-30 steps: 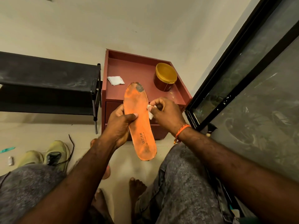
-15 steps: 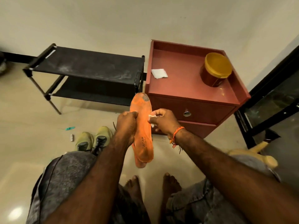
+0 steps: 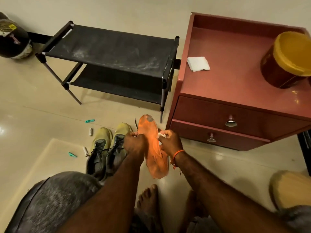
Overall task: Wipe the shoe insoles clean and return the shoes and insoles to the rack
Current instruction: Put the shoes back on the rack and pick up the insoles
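- Left hand point(image 3: 134, 142) clamps the insole point(image 3: 152, 147) at lower centre of the frame; right hand point(image 3: 170, 142) pinches a tissue point(image 3: 161, 135) against its edge.
- Risk: the insole is held only at its edge and may slip to the floor point(image 3: 42, 115) and pick up dirt again.
- The small tissue may smear grime instead of lifting it.
- Count: one insole visible, two shoes point(image 3: 107, 147), one rack point(image 3: 111, 64) (both shelves bare), one spare tissue point(image 3: 198, 63) and one jar point(image 3: 287, 59) on the desk point(image 3: 235, 73).

A home's room: a black shoe rack point(image 3: 107, 52) and red drawer cabinet point(image 3: 235, 115) are standing on a glossy tiled floor point(image 3: 33, 106) against a plain wall.
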